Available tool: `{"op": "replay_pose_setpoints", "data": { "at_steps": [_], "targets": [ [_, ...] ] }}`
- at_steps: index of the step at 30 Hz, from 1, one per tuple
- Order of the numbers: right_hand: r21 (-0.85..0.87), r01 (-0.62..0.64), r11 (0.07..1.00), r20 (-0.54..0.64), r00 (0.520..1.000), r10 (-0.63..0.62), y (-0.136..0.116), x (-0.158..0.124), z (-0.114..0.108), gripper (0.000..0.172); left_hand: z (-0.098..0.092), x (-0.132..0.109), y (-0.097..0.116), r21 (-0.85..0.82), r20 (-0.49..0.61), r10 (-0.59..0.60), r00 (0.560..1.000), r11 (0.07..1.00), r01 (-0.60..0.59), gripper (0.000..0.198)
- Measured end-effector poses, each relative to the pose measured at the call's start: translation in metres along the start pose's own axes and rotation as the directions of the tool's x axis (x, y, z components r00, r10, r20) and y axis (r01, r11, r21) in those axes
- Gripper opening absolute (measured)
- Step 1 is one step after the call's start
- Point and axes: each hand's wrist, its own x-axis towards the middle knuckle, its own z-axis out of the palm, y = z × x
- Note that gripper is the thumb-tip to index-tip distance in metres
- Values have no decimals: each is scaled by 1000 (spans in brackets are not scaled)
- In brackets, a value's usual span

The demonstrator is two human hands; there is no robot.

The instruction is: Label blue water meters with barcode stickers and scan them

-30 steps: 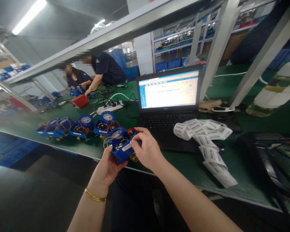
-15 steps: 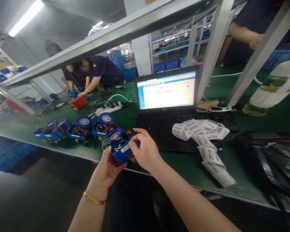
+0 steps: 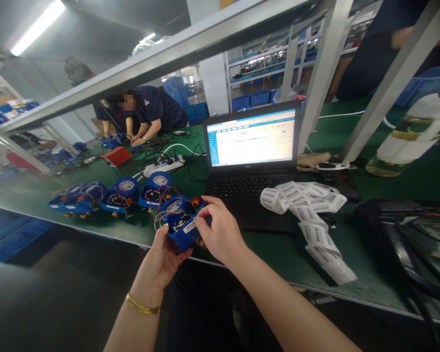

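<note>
My left hand point(image 3: 162, 261) grips a blue water meter point(image 3: 179, 222) from below, at the near edge of the green bench point(image 3: 286, 252). A white barcode label point(image 3: 189, 226) lies on the meter's near side. My right hand point(image 3: 222, 229) is closed on the meter's right end, with its fingertips pressed by the label. Coloured wires and a brass fitting show on the meter. Three more blue meters point(image 3: 122, 195) stand in a row to the left.
An open laptop point(image 3: 254, 156) with a lit screen sits behind my hands. A strip of barcode labels point(image 3: 310, 210) trails to its right. A power strip point(image 3: 165, 166) and cables lie further back. Other people point(image 3: 146, 110) work at the far left. Metal frame posts point(image 3: 320, 73) rise beside the laptop.
Both hands keep hold of the meter with only slight shifts of the fingers. The camera view has drifted a little, and the people at the back have moved.
</note>
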Motion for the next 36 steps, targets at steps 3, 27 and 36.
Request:
{"op": "replay_pose_setpoints", "data": {
  "at_steps": [3,27,36],
  "targets": [
    [4,-11,1000,5,1000,11,0,1,0,21,0,0,0,-2,8,8,1000,1000,-8,24],
    [22,-6,1000,-21,1000,6,-1,1,0,24,1,2,-3,0,-7,-4,1000,1000,4,23],
    [49,-79,996,-107,991,84,4,-5,12,57,-2,4,-6,-20,-3,25,1000,999,-25,22]
  ]
}}
